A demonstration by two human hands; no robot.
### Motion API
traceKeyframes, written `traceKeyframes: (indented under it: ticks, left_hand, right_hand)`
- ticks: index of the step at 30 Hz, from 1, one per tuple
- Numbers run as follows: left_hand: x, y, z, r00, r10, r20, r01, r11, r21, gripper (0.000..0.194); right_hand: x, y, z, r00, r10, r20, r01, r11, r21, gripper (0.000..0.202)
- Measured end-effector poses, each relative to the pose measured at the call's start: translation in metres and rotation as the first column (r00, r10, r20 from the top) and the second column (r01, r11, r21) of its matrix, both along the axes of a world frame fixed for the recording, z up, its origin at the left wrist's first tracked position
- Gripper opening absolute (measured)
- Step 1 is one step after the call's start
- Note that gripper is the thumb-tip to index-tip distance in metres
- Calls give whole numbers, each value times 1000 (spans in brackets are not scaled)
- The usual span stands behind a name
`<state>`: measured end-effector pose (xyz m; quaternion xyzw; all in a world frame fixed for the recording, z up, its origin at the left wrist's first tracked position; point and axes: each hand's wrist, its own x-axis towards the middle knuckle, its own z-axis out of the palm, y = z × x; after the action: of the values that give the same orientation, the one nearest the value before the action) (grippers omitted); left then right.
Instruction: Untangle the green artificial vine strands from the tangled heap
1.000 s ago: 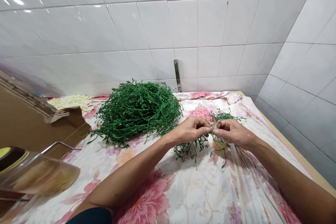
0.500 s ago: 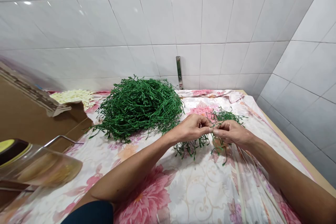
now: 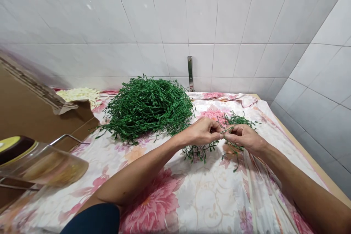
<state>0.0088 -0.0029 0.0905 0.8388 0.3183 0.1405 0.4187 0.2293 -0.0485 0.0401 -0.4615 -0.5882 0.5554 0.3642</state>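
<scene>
Fingertip to fingertip, my left hand [image 3: 204, 131] and my right hand [image 3: 245, 137] are pinched together over the cloth. Thin green plastic stems [image 3: 233, 147] with small buds pass between them; the right fingers are closed on these stems. More green sprigs [image 3: 197, 152] hang or lie just under the left hand, and its fingertips pinch the stems at the meeting point. Behind the right hand lies a small bunch of green sprigs [image 3: 238, 119]. A large heap of the same green artificial stems [image 3: 150, 108] sits beyond my left forearm. The exact join between the fingertips is too small to make out.
A floral cloth [image 3: 203, 197] covers the table. At left stand a cardboard box [image 3: 30, 106] and a clear jar [image 3: 52, 164] with a dark and yellow lid. Pale cream pieces [image 3: 79, 95] lie behind the box. A metal bracket [image 3: 190, 73] stands against the tiled wall [image 3: 203, 14].
The view has shifted slightly. Both hands stay together, and a green stem now shows more plainly across the right fingers.
</scene>
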Motion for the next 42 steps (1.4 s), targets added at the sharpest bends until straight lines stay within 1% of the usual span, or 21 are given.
traceKeyframes:
  ticks: [3,6,8,11,14,17,21,25,29,32,34,38,40,42]
  left_hand:
    - [1,0,-1,1000,29,6,-29,998,52,21]
    - [2,0,-2,999,47,11,-48,995,90,20]
    - [3,0,-4,999,51,4,-51,991,122,16]
    - [4,-2,-7,996,88,-1,-86,970,226,12]
    - [5,-4,-9,990,139,18,-137,941,309,13]
    - [5,-4,-8,988,155,5,-150,947,285,17]
    - [6,-3,-7,986,162,-23,-149,946,287,18]
    - [7,-4,-11,983,182,-39,-155,918,366,16]
    - [7,-6,-14,974,214,-71,-150,851,504,17]
    - [7,-8,-14,969,228,-99,-135,817,560,18]
    - [8,-9,-13,969,223,-108,-122,810,574,17]
    - [9,-9,-14,970,213,-116,-108,806,582,16]
    - [9,-8,-15,971,210,-113,-108,810,577,17]
    - [9,-8,-15,973,202,-110,-108,824,557,17]
  right_hand:
    - [-3,1,-2,999,-50,-16,50,998,42,47]
    - [-5,2,-3,998,-54,-16,55,996,75,48]
    - [-6,2,-5,999,-43,13,41,995,93,49]
    - [-5,4,-9,997,-23,70,13,989,145,49]
    - [-4,6,-15,988,-82,132,53,976,213,45]
    - [-3,6,-18,976,-164,141,118,950,290,40]
    - [-4,5,-18,975,-181,126,125,925,360,37]
    - [-9,3,-18,970,-211,124,153,918,365,39]
    - [-15,1,-18,954,-270,131,217,922,322,40]
    - [-18,1,-19,946,-298,128,246,917,313,40]
    - [-18,1,-21,943,-306,133,252,913,320,40]
    - [-18,0,-21,947,-285,150,225,918,325,38]
    - [-17,0,-20,946,-286,155,217,910,355,36]
    - [-17,-1,-18,942,-295,162,208,889,408,33]
